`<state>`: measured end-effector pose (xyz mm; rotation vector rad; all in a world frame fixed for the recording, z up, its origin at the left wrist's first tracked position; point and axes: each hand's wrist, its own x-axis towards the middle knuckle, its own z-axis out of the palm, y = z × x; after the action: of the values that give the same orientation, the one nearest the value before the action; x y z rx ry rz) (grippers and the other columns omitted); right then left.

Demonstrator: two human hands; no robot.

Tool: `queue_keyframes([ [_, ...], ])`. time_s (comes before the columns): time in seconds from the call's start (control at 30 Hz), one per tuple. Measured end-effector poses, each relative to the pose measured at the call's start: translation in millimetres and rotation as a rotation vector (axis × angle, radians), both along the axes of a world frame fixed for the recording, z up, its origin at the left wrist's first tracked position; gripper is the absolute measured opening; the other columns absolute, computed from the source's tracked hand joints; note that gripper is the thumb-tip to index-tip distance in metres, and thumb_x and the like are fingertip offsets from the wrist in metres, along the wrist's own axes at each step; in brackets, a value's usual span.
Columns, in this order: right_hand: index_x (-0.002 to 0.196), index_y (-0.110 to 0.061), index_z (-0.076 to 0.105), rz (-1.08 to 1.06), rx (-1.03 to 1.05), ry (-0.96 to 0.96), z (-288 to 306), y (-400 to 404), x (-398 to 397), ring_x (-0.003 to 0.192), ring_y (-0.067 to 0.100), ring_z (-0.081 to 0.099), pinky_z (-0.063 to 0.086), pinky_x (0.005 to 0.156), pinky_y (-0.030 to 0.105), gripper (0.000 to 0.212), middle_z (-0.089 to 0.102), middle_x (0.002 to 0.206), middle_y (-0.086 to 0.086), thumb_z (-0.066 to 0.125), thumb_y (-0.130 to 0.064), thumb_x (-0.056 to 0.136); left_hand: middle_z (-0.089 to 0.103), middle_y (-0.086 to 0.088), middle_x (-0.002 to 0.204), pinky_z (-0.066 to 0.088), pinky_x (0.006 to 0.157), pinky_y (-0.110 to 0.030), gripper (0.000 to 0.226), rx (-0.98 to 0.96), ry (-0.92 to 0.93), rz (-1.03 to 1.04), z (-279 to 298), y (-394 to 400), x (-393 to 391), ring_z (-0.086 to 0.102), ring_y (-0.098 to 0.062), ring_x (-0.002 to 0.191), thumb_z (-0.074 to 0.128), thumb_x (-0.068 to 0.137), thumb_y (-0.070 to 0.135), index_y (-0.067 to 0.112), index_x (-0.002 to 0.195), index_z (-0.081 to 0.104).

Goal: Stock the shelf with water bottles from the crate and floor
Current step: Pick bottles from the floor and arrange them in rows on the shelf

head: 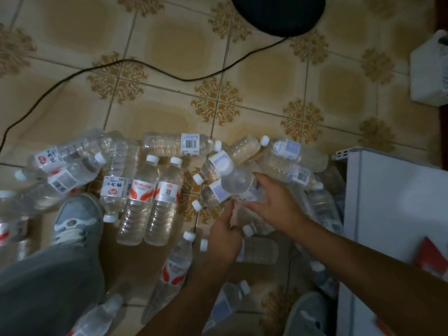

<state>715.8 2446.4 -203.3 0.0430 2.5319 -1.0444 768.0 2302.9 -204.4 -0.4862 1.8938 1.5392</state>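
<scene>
Several clear water bottles lie scattered on the tiled floor (169, 44), some with red-and-white labels (141, 202), others with pale blue labels (288, 149). My right hand (274, 204) grips a blue-labelled bottle (238, 183), lifted with its base tilted toward me. My left hand (223, 236) is just below it, curled around the neck end of another bottle (260, 249) whose white cap shows beside my fingers. A white cabinet (392, 202), which may be the shelf unit, stands at the right edge. A white perforated crate (431, 69) sits at the top right.
A black round base (278, 13) at the top trails a black cable (121, 63) across the tiles. My grey shoes (75, 219) stand among the bottles, the other shoe (312, 316) at the bottom right. More bottles crowd against the cabinet's side.
</scene>
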Motion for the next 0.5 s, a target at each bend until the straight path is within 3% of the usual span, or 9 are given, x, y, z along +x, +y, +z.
queue_keyframes([
  [0.07, 0.125, -0.02, 0.058, -0.17, -0.12, -0.026, 29.7, -4.8, -2.2, 0.102, 0.0, 0.06, 0.045, 0.082, 0.008, 0.055, 0.064, 0.114, -0.011, 0.082, -0.022, 0.075, 0.053, 0.016, 0.128, 0.04, 0.097, -0.01, 0.062, 0.098, 0.109, 0.117, 23.5, 4.6, -10.7, 0.049, 0.01, 0.116, 0.038, 0.086, -0.013, 0.023, 0.136, 0.048],
  [0.13, 0.122, -0.025, 0.059, -0.295, -0.2, -0.019, 62.6, -5.5, -5.4, 0.103, 0.002, 0.063, 0.05, 0.085, 0.014, 0.052, 0.066, 0.113, -0.012, 0.082, -0.021, 0.076, 0.057, 0.015, 0.127, 0.042, 0.092, -0.008, 0.066, 0.171, 0.174, 0.179, 49.6, 7.6, -18.5, 0.051, 0.012, 0.115, 0.036, 0.083, -0.015, 0.022, 0.136, 0.05],
  [0.23, 0.118, -0.026, 0.061, -0.397, -0.261, 0.038, 119.3, -0.9, -10.7, 0.101, 0.009, 0.067, 0.055, 0.087, 0.03, 0.046, 0.07, 0.111, -0.008, 0.081, -0.02, 0.078, 0.055, 0.019, 0.131, 0.043, 0.095, -0.014, 0.07, 0.217, 0.285, 0.151, 105.8, 9.6, -32.3, 0.049, 0.008, 0.121, 0.036, 0.078, -0.006, 0.027, 0.139, 0.047],
  [0.3, 0.117, -0.022, 0.062, -0.444, -0.283, 0.099, 166.7, 2.5, -9.7, 0.098, 0.01, 0.069, 0.056, 0.087, 0.035, 0.043, 0.071, 0.109, -0.005, 0.081, -0.016, 0.078, 0.059, 0.022, 0.123, 0.045, 0.09, -0.011, 0.068, 0.291, 0.351, 0.159, 155.4, 12.0, -41.1, 0.053, 0.011, 0.112, 0.035, 0.08, -0.013, 0.025, 0.135, 0.05],
  [0.37, 0.119, -0.019, 0.063, -0.476, -0.305, 0.163, 221.3, 4.2, -3.8, 0.099, 0.012, 0.069, 0.056, 0.09, 0.04, 0.044, 0.072, 0.109, -0.003, 0.08, -0.013, 0.078, 0.064, 0.017, 0.12, 0.05, 0.092, -0.02, 0.073, 0.358, 0.425, 0.151, 210.1, 15.9, -43.5, 0.058, 0.003, 0.111, 0.033, 0.078, -0.02, 0.025, 0.131, 0.055],
  [0.5, 0.112, -0.03, 0.062, -0.51, -0.309, 0.356, 343.6, 12.6, 19.8, 0.098, 0.006, 0.069, 0.057, 0.09, 0.038, 0.042, 0.072, 0.107, -0.008, 0.078, -0.01, 0.079, 0.061, 0.017, 0.126, 0.048, 0.099, -0.028, 0.08, 0.424, 0.569, 0.063, 317.8, 27.7, -32.9, 0.054, -0.001, 0.12, 0.033, 0.075, -0.02, 0.031, 0.134, 0.053],
])
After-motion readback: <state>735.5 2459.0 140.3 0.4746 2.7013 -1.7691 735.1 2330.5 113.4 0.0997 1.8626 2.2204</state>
